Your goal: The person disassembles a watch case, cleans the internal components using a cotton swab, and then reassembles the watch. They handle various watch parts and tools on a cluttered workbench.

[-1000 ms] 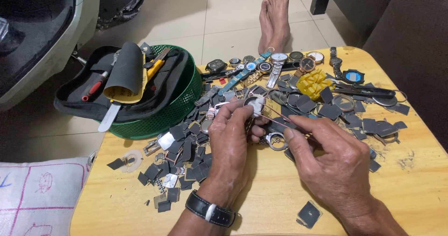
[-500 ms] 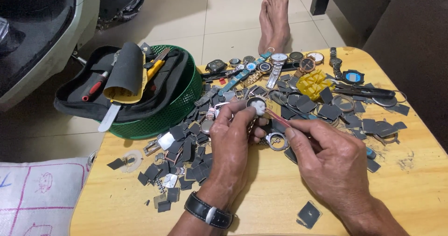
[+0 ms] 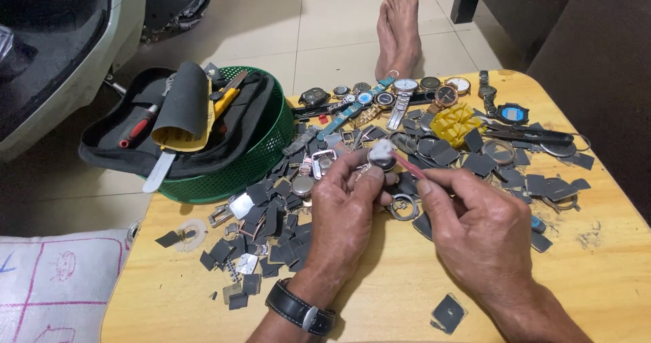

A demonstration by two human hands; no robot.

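Observation:
My left hand pinches a small round silver watch case between thumb and fingertips, a little above the yellow wooden table. My right hand grips a thin red-handled tool whose tip touches the watch case. A black strap watch is on my left wrist. Under the hands lie a round metal ring and several dark square watch parts.
A green mesh basket with a black tool pouch of screwdrivers stands at the table's left. A row of wristwatches and a yellow plastic holder lie at the far edge. Bare feet rest on the tiled floor beyond.
Both hands have lifted slightly and moved the watch case up and right; the red-handled tool now points at the case instead of lying low over the parts.

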